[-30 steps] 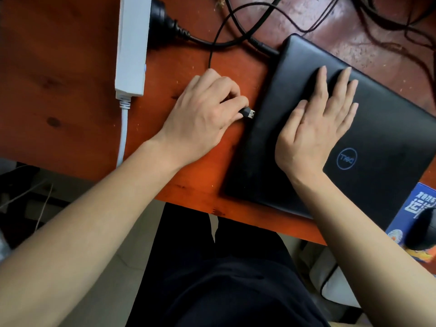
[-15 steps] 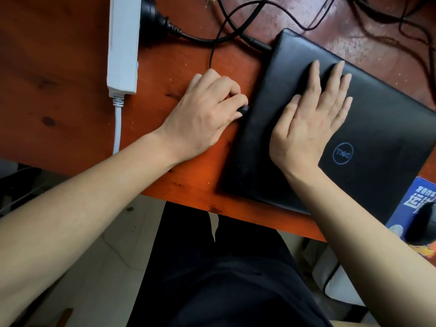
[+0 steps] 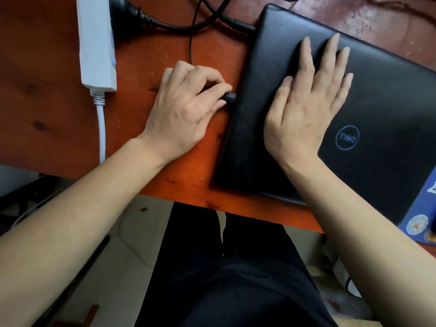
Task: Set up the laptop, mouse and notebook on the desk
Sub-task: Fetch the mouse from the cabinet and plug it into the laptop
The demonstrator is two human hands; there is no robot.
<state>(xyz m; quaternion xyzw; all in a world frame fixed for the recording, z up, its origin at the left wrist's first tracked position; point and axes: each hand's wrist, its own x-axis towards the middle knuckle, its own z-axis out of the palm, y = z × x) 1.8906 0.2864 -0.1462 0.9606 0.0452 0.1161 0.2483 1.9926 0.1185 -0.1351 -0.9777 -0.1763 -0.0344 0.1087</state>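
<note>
A closed black laptop (image 3: 377, 95) lies at an angle on the red-brown wooden desk (image 3: 47, 90). My right hand (image 3: 306, 107) rests flat on its lid, fingers spread. My left hand (image 3: 186, 109) pinches a small black cable plug (image 3: 230, 97) against the laptop's left edge; its thin black cable (image 3: 191, 43) runs away toward the back of the desk. A blue notebook or pad (image 3: 422, 220) shows at the right edge, partly cut off. The mouse cannot be made out in this view.
A white power strip (image 3: 96, 41) with a white cord (image 3: 102, 133) lies at the back left, a black plug (image 3: 127, 13) in it. A thick black power lead (image 3: 236, 23) enters the laptop's back corner. The desk's front edge runs just below my wrists.
My left hand has pushed the small plug rightward from a short gap up to the laptop's left edge. My right hand stays flat on the lid.
</note>
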